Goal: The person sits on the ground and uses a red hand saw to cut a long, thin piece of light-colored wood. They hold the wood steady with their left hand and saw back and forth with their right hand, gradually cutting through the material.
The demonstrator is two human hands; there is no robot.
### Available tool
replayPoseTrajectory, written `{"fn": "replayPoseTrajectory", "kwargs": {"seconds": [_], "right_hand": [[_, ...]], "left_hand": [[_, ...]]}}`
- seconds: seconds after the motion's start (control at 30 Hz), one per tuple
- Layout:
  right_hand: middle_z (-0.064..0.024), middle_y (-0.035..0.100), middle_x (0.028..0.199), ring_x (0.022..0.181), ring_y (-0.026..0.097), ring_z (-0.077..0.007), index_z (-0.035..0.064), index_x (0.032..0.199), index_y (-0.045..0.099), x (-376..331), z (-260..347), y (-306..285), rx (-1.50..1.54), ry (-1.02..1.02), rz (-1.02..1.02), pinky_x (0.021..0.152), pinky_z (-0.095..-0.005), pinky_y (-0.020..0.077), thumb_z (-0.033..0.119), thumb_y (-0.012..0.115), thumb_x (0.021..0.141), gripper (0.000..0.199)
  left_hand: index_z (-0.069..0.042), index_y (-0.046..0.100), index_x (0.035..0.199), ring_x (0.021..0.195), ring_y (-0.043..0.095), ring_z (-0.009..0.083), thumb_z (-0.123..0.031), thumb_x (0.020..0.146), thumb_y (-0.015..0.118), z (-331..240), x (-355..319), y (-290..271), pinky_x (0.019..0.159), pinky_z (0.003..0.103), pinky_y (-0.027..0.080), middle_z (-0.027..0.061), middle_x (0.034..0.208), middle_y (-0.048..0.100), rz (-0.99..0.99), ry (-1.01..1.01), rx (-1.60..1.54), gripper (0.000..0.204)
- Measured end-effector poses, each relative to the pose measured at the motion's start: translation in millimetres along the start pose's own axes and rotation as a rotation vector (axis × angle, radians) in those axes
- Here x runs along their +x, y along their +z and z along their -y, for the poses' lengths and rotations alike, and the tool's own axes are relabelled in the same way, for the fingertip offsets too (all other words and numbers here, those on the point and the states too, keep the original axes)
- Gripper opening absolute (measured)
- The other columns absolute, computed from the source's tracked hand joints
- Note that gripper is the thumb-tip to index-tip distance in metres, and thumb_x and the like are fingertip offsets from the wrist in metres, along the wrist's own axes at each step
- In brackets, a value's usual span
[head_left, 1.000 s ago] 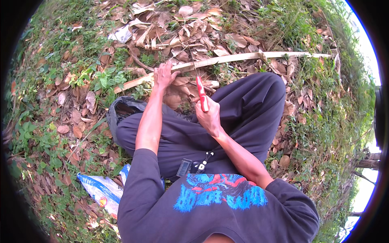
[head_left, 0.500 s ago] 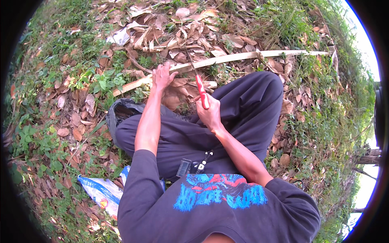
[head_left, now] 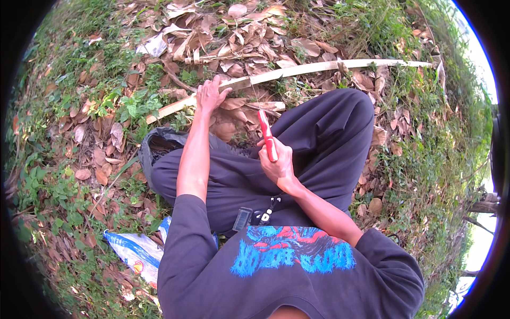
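A long pale wooden strip [head_left: 297, 69] lies crosswise in front of my folded legs, its near end low on the left. My left hand [head_left: 209, 97] bears down on it, fingers over its far edge and thumb to the right, holding it. My right hand [head_left: 277, 159] is wrapped round the red handle of a saw [head_left: 265, 133]. The thin blade runs forward from the handle and meets the strip a little to the right of my left hand. Its teeth are too small to make out.
Dry brown leaves [head_left: 249, 37] and green weeds [head_left: 133, 106] cover the ground. A dark bag [head_left: 159, 141] gapes beside my left knee. A white and blue plastic sack [head_left: 133, 250] lies near my left elbow. A short pale piece of wood [head_left: 273, 106] rests between strip and legs.
My right hand has drawn the saw back toward my body, so less blade reaches past the strip. The strip's right part has shifted slightly away; my left hand stays on it.
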State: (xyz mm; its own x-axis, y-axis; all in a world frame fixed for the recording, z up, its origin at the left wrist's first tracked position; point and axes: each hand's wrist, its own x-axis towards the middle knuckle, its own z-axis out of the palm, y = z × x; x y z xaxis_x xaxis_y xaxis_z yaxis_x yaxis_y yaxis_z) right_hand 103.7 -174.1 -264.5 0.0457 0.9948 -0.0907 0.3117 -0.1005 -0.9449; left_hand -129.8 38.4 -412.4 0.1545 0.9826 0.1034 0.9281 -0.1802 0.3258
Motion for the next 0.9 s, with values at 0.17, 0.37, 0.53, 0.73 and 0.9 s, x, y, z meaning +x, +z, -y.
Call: {"fn": "replayPoseTrajectory", "kwargs": {"seconds": [0.17,0.37,0.53,0.73,0.9], "right_hand": [[-0.0112,0.054,0.056,0.05,0.056,-0.0151,-0.0028,0.088,0.066,32,-9,8,0.056,-0.074,-0.092,0.052,-0.0315,0.0454,0.003,0.059,0.085,0.009],[-0.0135,0.056,0.058,0.05,0.057,-0.0165,-0.0024,0.088,0.066,58,-19,36,0.03,-0.202,-0.15,0.052,-0.0325,0.0461,0.003,0.06,0.085,0.009],[-0.0093,0.054,0.056,0.049,0.056,-0.0138,-0.0014,0.09,0.065,14,-10,19,0.044,-0.084,-0.066,0.051,-0.0315,0.0457,0.003,0.059,0.085,0.009],[-0.0104,0.056,0.056,0.049,0.056,-0.0149,-0.0022,0.088,0.066,28,-10,21,0.044,-0.114,-0.101,0.052,-0.0322,0.0461,0.005,0.059,0.085,0.01],[-0.0136,0.058,0.058,0.05,0.057,-0.0174,-0.0034,0.087,0.066,64,-13,30,0.033,-0.117,-0.123,0.053,-0.0338,0.0474,0.005,0.06,0.085,0.011]], "left_hand": [[-0.018,0.068,0.119,0.105,0.061,0.027,-0.063,0.078,0.072,-14,-8,0,0.084,0.047,0.044,0.0043,0.109,0.07,-0.109,0.131,0.125,0.06],[-0.02,0.069,0.12,0.105,0.06,0.0263,-0.063,0.078,0.071,-17,-4,3,0.085,0.047,0.044,0.0039,0.11,0.07,-0.072,0.098,0.208,0.061],[-0.019,0.068,0.119,0.105,0.06,0.026,-0.062,0.08,0.069,-13,-1,3,0.086,0.048,0.044,0.0019,0.112,0.07,-0.062,0.106,0.161,0.058],[-0.018,0.068,0.12,0.105,0.06,0.0262,-0.063,0.081,0.068,-14,0,2,0.088,0.049,0.045,0.002,0.114,0.07,-0.053,0.101,0.171,0.059],[-0.019,0.068,0.121,0.106,0.06,0.027,-0.064,0.081,0.067,-15,-1,2,0.088,0.051,0.045,0.0024,0.114,0.071,-0.04,0.092,0.173,0.06]]}}
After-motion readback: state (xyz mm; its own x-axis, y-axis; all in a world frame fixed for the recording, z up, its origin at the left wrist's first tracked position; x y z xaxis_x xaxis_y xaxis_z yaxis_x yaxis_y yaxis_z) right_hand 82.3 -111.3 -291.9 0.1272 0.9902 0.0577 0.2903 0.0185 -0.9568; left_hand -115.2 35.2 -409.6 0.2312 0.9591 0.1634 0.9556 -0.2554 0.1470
